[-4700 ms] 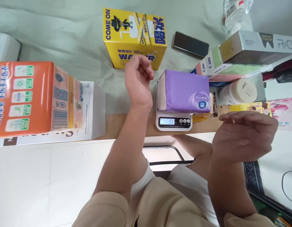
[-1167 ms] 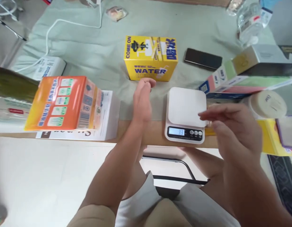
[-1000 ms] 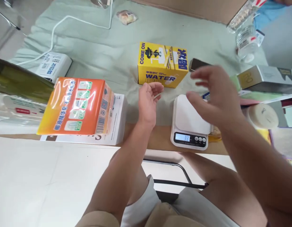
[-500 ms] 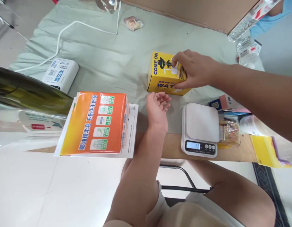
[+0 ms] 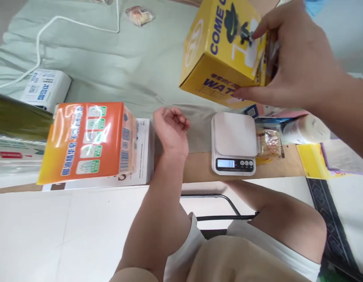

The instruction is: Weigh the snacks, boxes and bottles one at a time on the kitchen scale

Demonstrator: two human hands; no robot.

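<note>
My right hand (image 5: 305, 62) grips a yellow cardboard box (image 5: 219, 64) by its right end, thumb on the front face and fingers on top. The box is tilted and held up above the cloth, close to the camera. My left hand (image 5: 173, 131) rests palm up near the front of the table, with fingers loosely curled and nothing in them. To its right stands a white kitchen scale (image 5: 235, 135) with a lit display and a bare weighing plate. On the left, an orange soap pack (image 5: 93, 141) lies on a white box (image 5: 143, 156).
A dark green bottle (image 5: 19, 121) lies at the left edge, near a small white box (image 5: 48, 89) and a white cable (image 5: 39, 43). Farther back is a small wrapped snack (image 5: 139, 15). Beside the scale are a packaged snack (image 5: 269, 143) and a white bottle (image 5: 306, 129).
My right hand has lifted the yellow box off the cloth, up toward the camera. The fingers of my left hand have curled in more. The whole view has shifted.
</note>
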